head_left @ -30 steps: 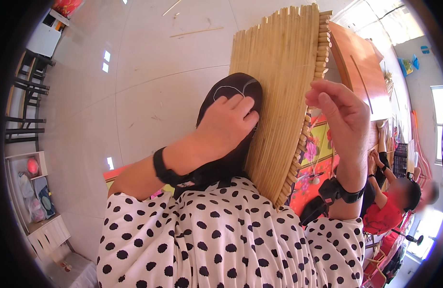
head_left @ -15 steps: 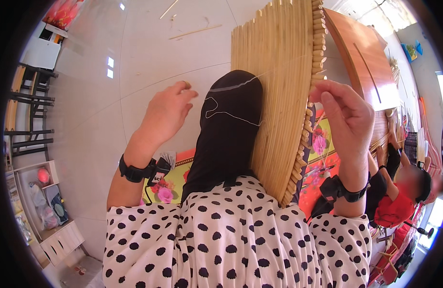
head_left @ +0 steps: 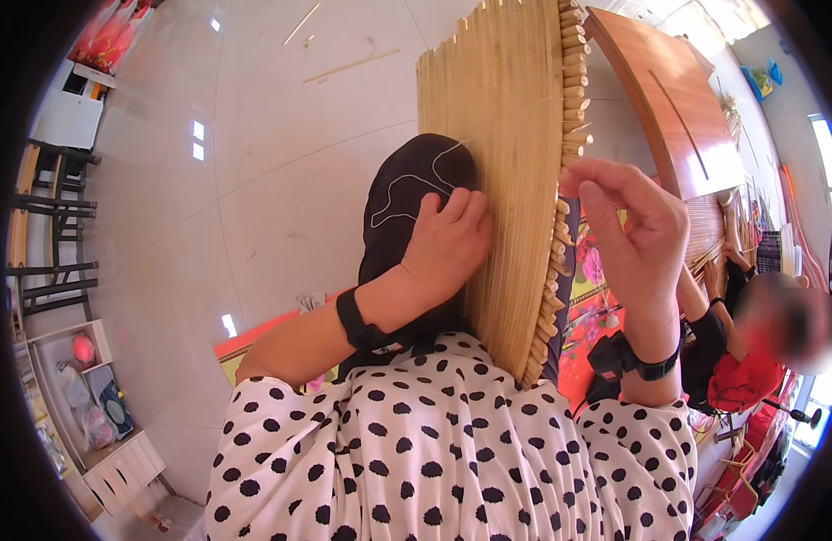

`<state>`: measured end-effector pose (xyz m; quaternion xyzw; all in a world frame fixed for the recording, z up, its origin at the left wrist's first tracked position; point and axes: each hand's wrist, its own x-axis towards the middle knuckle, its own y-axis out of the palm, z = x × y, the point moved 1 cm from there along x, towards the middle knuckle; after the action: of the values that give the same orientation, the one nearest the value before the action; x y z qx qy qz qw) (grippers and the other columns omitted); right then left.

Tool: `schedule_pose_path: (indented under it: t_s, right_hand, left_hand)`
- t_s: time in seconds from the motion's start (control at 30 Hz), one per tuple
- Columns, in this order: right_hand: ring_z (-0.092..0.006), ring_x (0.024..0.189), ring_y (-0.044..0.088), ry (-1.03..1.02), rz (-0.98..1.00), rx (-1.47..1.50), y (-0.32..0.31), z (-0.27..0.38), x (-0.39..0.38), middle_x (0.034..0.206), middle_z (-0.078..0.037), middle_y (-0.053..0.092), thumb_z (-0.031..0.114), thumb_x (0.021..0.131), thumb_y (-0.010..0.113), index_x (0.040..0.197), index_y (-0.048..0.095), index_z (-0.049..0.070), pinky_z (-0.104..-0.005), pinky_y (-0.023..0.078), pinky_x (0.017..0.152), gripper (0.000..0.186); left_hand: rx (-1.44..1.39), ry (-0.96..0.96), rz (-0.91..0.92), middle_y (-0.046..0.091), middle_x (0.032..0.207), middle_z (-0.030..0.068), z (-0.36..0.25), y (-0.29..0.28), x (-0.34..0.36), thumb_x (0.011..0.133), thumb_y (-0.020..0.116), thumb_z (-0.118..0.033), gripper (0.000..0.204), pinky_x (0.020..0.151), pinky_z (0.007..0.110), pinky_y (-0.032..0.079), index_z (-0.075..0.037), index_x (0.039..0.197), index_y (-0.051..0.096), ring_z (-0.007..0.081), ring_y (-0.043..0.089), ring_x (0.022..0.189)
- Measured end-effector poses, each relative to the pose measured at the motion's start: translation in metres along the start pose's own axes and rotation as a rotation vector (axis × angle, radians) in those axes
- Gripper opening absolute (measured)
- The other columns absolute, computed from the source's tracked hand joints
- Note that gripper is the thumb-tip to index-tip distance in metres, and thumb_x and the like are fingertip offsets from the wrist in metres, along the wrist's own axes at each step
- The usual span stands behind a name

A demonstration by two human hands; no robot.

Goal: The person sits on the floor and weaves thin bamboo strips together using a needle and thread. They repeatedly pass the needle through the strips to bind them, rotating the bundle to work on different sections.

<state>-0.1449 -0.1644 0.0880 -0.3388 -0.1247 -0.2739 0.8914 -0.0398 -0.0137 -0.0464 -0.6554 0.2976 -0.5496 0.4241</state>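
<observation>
A mat of pale, thin sticks (head_left: 492, 135) lies lengthwise beside my black-clothed leg (head_left: 389, 252), its knobbly stick ends along the right side. A loose white thread (head_left: 389, 185) loops over the black cloth. My left hand (head_left: 447, 243) rests where leg meets mat, fingers curled near the thread; whatever they grip is hidden. My right hand (head_left: 637, 230) is at the mat's right edge, thumb and forefinger pinched; what is between them is too small to make out.
A wooden board or tabletop (head_left: 650, 99) is at upper right. A co-worker in red (head_left: 740, 379) sits at right among sticks. Stools (head_left: 55, 216) and a cabinet (head_left: 100, 397) line the left. Floral cloth (head_left: 592, 298) lies beneath; loose slivers (head_left: 348, 65) lie on the floor.
My left hand swung out to the left, then came back onto the leg beside the mat. The thread's loops shifted. My right hand stayed at the edge, slightly lower.
</observation>
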Motion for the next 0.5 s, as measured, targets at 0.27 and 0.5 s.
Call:
schedule_pose_path:
  t_s: [0.27, 0.5]
  right_hand:
    - [-0.0207, 0.083, 0.072, -0.001, 0.013, -0.127, -0.01, 0.009, -0.008, 0.091, -0.013, 0.074, -0.001, 0.085, 0.071, 0.1, 0.073, -0.002, -0.0305, 0.056, 0.074, 0.016]
    - [-0.0314, 0.08, 0.065, -0.257, 0.172, -0.004, 0.024, 0.02, -0.003, 0.083, -0.012, 0.067, 0.003, 0.08, 0.077, 0.097, 0.071, 0.003, -0.0395, 0.054, 0.07, 0.019]
  left_hand:
    - [-0.47, -0.282, -0.142, 0.054, 0.089, 0.0065, 0.028, -0.058, 0.001, 0.075, 0.075, -0.001, 0.013, 0.083, 0.038, 0.042, -0.004, 0.08, 0.064, 0.0246, 0.055, 0.093]
    - [-1.114, -0.396, -0.095, 0.057, 0.099, 0.0064, 0.035, -0.109, 0.009, 0.083, 0.077, 0.0, 0.011, 0.086, 0.03, 0.043, -0.001, 0.088, 0.068, 0.0178, 0.053, 0.094]
